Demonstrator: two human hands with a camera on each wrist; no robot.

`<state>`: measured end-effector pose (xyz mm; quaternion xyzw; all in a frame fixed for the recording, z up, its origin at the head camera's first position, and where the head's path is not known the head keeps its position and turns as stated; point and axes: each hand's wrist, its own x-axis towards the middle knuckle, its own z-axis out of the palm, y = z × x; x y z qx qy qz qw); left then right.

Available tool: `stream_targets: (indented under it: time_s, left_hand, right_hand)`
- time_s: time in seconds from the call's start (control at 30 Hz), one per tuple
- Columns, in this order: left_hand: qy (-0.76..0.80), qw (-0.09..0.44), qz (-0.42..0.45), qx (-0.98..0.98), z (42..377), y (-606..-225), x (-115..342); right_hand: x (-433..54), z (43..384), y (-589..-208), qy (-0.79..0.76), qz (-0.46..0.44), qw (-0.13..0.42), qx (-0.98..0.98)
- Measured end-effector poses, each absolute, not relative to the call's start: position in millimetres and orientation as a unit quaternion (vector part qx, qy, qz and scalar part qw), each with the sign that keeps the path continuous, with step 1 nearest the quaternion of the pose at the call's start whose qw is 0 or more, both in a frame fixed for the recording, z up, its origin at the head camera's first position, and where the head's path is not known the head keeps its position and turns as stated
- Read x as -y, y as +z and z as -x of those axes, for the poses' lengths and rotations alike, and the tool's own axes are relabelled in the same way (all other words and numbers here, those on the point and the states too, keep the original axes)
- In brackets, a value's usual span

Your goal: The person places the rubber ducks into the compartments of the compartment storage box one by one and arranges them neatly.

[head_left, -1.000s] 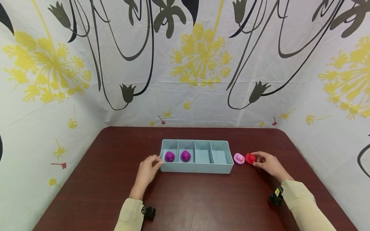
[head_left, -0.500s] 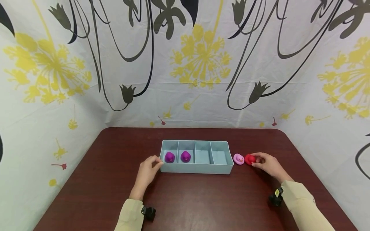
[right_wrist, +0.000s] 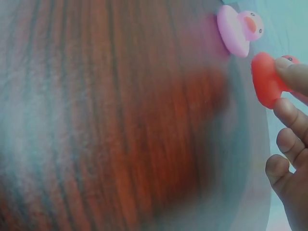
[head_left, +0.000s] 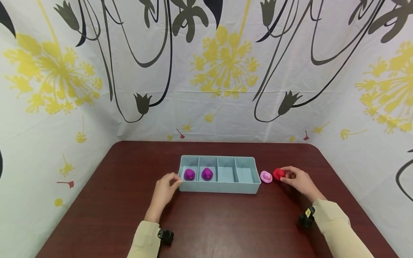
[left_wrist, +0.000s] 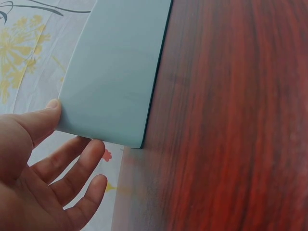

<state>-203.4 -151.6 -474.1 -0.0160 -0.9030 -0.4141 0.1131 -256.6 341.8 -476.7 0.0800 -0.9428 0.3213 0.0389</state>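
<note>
Red rubber duck (head_left: pixel 278 174), pinched in the grip of the right hand (head_left: pixel 300 182), has risen slightly, so lifting appears begun, while the left hand (head_left: pixel 164 190) pinches the compartment tray (head_left: pixel 219 187).

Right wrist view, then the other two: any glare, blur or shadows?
Right wrist: bluish glare on the table at frame left, pinkish smear beside the pink duck; left wrist: table edge hazy; head: soft sheen on the near table, shadow by the right hand.
</note>
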Motion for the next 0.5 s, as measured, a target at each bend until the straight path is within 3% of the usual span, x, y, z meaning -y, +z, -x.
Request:
stream_targets:
  time_s: [0.3,0.5]
  left_hand:
    - [-0.413,0.113,0.016,0.904,203.7,-473.4,151.8]
    - [-0.414,0.111,0.016,0.903,203.1,-473.5,152.4]
  right_hand:
    - [-337.3,260.7,-471.1,0.322,-0.094,0.069,0.94]
    - [-334.3,260.8,-464.9,0.315,-0.083,0.056,0.944]
